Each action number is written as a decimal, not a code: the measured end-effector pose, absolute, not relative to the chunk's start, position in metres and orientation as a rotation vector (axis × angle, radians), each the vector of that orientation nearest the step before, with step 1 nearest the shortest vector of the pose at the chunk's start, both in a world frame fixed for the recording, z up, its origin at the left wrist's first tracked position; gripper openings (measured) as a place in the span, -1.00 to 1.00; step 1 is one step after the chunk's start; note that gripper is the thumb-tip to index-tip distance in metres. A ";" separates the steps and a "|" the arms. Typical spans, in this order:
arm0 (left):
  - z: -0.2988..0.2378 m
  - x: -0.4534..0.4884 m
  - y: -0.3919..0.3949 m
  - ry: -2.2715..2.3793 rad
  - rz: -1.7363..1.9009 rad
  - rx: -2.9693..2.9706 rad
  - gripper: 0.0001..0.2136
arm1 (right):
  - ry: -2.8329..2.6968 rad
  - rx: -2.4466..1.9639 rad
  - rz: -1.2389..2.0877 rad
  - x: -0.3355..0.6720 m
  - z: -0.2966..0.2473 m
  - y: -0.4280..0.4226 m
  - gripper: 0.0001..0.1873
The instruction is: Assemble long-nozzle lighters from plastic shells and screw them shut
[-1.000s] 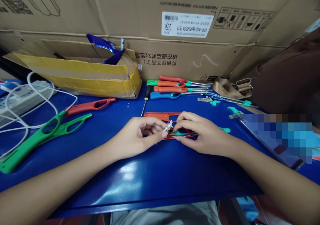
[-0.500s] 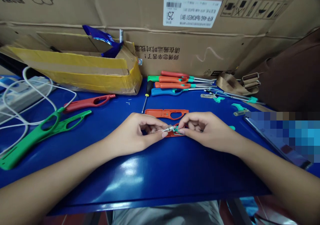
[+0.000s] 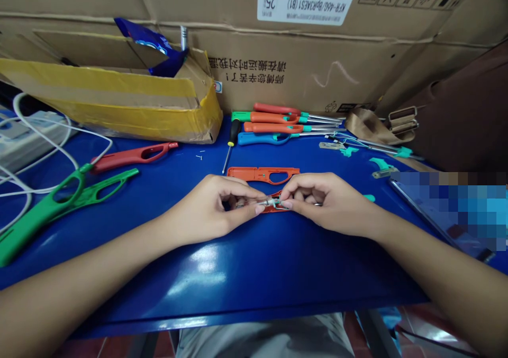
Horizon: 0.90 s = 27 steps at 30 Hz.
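Note:
My left hand [image 3: 214, 209] and my right hand [image 3: 321, 199] meet at the middle of the blue table [image 3: 246, 273]. Both pinch a small metal and clear part [image 3: 270, 202] between their fingertips. My right hand also holds a thin metal tube with a teal piece, mostly hidden under its fingers. Below the hands lies an orange plastic handle shell [image 3: 278, 208], partly covered. A second orange handle shell [image 3: 264, 174] lies just behind them.
Finished orange, green and blue lighters [image 3: 278, 127] lie at the back by a black screwdriver [image 3: 232, 143]. Green [image 3: 59, 204] and red [image 3: 130, 157] handle shells sit left. A taped carton [image 3: 119, 104], white cables [image 3: 35, 157], teal parts [image 3: 381, 167] and a brown bag [image 3: 460, 119] surround the table.
My hands have drawn closer together and the small part now lies level between both pinches. The view has tilted down a little.

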<state>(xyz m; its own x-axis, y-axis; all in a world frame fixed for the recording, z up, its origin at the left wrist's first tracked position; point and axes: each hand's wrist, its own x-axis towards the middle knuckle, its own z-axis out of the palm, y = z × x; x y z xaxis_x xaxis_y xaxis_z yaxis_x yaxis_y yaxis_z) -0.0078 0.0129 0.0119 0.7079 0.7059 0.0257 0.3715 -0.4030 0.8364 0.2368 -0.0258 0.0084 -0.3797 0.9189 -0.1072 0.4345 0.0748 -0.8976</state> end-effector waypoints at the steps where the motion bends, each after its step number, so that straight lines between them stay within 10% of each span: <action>1: 0.012 -0.008 0.013 0.827 0.471 2.023 -0.78 | -1.871 -1.338 1.259 0.237 0.008 -0.026 -0.87; 27: 0.012 -0.008 0.012 0.830 0.421 1.990 -0.75 | -1.921 -1.362 1.267 0.239 0.007 -0.027 -0.87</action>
